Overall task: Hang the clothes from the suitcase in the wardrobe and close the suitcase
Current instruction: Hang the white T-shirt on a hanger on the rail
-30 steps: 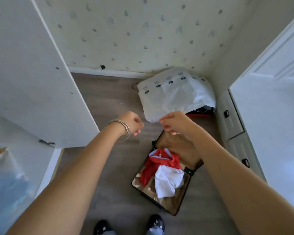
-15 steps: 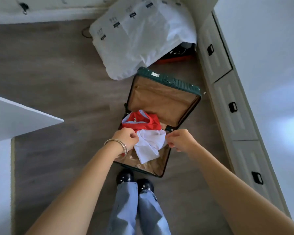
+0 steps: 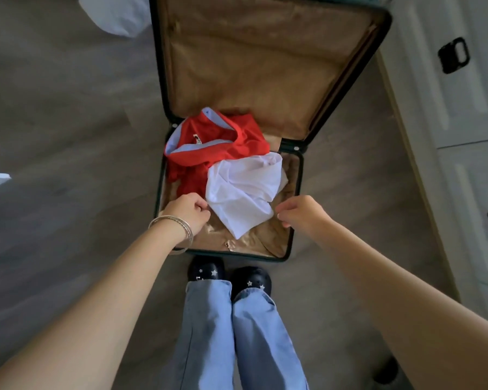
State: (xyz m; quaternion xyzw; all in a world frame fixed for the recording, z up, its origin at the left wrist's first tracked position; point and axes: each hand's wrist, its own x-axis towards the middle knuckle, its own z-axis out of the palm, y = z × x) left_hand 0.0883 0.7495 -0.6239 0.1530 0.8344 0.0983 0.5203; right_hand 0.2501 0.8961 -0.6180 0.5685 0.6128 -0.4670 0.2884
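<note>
Left hand and right hand curled, empty, flanking white shirt in suitcase; pinch both edges, lift clear of red shirt

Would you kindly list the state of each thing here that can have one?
suitcase: open, lid laid back
red garment: crumpled in the suitcase
white garment: crumpled, overlapping the red one
left hand: fingers curled at the white garment's edge, grip unclear
right hand: fingers curled beside the white garment, holding nothing visible
drawers: closed
</note>
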